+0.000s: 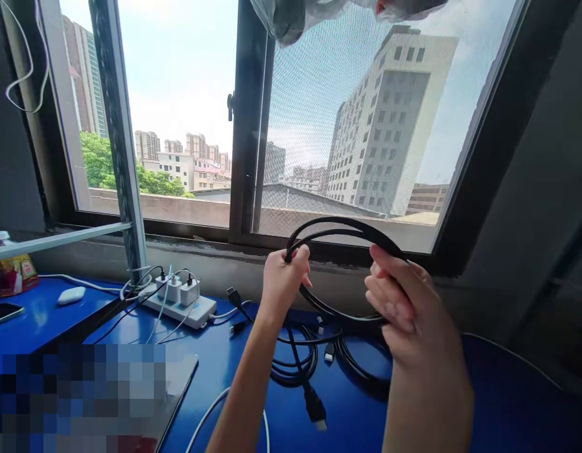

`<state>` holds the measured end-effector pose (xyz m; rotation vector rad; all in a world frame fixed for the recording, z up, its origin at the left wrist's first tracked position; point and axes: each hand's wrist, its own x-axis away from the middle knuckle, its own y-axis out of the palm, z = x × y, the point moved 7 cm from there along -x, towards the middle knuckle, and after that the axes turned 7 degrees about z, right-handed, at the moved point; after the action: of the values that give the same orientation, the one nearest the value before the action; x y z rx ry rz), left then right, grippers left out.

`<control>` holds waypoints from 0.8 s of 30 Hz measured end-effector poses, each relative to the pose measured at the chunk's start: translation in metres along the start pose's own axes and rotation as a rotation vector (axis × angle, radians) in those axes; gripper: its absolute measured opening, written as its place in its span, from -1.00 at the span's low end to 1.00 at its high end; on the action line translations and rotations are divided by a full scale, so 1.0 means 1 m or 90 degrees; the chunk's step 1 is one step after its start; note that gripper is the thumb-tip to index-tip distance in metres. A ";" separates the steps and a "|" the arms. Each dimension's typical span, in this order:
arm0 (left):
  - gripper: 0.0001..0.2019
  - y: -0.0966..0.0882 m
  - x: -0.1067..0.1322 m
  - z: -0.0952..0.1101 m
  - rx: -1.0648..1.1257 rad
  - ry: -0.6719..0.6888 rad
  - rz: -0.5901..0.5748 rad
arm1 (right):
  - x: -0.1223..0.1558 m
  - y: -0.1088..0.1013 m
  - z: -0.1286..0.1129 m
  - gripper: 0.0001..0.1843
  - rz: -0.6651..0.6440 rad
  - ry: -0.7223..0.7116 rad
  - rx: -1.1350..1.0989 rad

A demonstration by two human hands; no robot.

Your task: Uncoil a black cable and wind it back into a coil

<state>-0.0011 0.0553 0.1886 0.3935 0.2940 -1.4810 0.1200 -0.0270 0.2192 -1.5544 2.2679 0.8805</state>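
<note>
You hold the cable [340, 228] as a loop at the centre of the frame, lifted off the table [224, 362] in front of the window, so its turns lie together, clear of the other leads [315, 402] below. Your left hand [285, 280] is fisted tight around one side. Your right hand [404, 302] curls its fingers over the other side, which stretches the loop open between them.

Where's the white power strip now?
Head view, left of centre: the power strip lies on the blue table under the window sill, left of the left hand gripping the black cable.
</note>
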 end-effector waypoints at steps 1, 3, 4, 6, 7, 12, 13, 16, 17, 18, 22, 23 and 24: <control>-0.65 0.006 -0.002 -0.010 -0.056 -0.031 -0.025 | 0.002 -0.003 -0.004 -0.59 0.039 0.012 -0.019; -0.61 0.018 -0.002 -0.026 -0.146 -0.091 -0.084 | 0.006 -0.005 -0.010 -0.62 0.099 0.023 -0.064; -0.56 0.024 0.000 -0.033 -0.178 -0.116 -0.118 | 0.007 -0.005 -0.013 -0.63 0.118 0.022 -0.088; -0.47 0.033 0.006 -0.041 -0.216 -0.149 -0.190 | 0.010 -0.003 -0.016 -0.65 0.133 0.003 -0.133; -0.44 0.038 0.010 -0.044 -0.222 -0.165 -0.231 | 0.012 -0.002 -0.018 -0.67 0.133 -0.018 -0.143; -0.36 0.061 0.032 -0.047 -0.129 -0.212 -0.485 | 0.026 0.005 -0.025 -0.73 0.155 -0.202 0.039; -0.33 0.064 0.035 -0.048 -0.106 -0.216 -0.537 | 0.029 0.008 -0.025 -0.74 0.150 -0.227 0.078; -0.30 0.069 0.042 -0.050 -0.031 -0.226 -0.667 | 0.031 0.013 -0.025 -0.73 0.115 -0.262 0.118; -0.31 0.069 0.043 -0.050 0.001 -0.226 -0.688 | 0.031 0.013 -0.025 -0.70 0.108 -0.271 0.118; -0.31 0.069 0.042 -0.049 0.032 -0.226 -0.698 | 0.030 0.012 -0.025 -0.68 0.101 -0.278 0.116; -0.38 0.062 0.030 -0.048 0.101 -0.221 -0.593 | 0.018 0.009 -0.021 -0.72 0.053 -0.264 0.061; -0.43 0.059 0.025 -0.048 0.098 -0.212 -0.535 | 0.014 0.009 -0.019 -0.74 0.034 -0.249 0.032; -0.50 0.054 0.019 -0.047 0.091 -0.197 -0.479 | 0.010 0.009 -0.017 -0.76 0.013 -0.230 0.004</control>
<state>0.0565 0.0606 0.1425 0.1591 0.0830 -2.2794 0.1096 -0.0431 0.2303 -1.2508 2.0285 1.0611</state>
